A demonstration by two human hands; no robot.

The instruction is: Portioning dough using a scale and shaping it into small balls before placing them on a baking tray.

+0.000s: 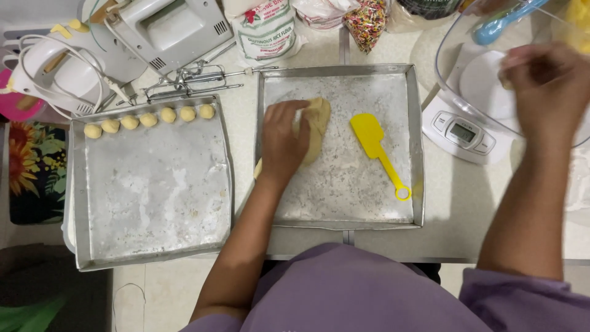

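My left hand (281,144) presses on a pale lump of dough (317,125) that lies in a floured metal tray (416,141) in front of me. A yellow spatula (376,150) rests in the same tray, to the right of the dough. My right hand (547,86) is blurred over a clear bowl (452,46) that stands on a white kitchen scale (458,132); its fingers look pinched on something small that I cannot make out. A second metal tray (153,184) at the left carries a row of several small dough balls (148,120) along its far edge.
A white hand mixer (163,31) and its loose metal beaters (196,83) lie behind the left tray. A flour bag (265,31) and a bag of coloured sprinkles (367,21) stand at the back. A blue spoon (501,24) sits in the bowl.
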